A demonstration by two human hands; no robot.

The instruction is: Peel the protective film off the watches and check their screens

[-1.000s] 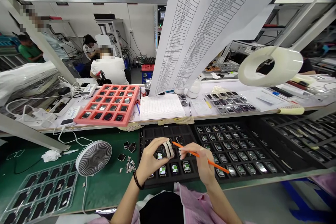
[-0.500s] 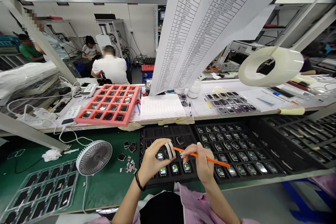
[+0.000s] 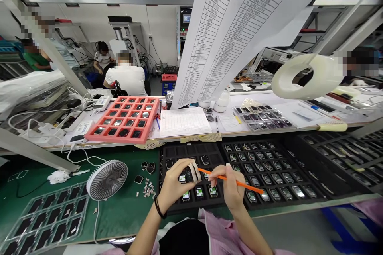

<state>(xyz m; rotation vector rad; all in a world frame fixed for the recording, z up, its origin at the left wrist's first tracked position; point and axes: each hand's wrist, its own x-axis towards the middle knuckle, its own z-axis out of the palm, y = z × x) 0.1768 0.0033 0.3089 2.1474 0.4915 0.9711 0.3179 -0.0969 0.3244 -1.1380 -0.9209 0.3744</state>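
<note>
My left hand is closed around a small dark watch case with pale bands at its right edge; the fingers partly cover it. Between the fingers of my right hand is a thin orange stick, its left tip against or very near the watch case's edge. Under both hands lies a black foam tray holding several watches, some with lit green-and-white screens, such as one watch below my right fingers.
A second black tray full of watches adjoins on the right. On the left are a small white fan, small loose parts and a clear tray. A pink tray sits on the shelf; a paper list hangs ahead.
My right hand and the orange stick have shifted very slightly right. My left hand keeps its hold on the watch case. A person at the far right has come more into view.
</note>
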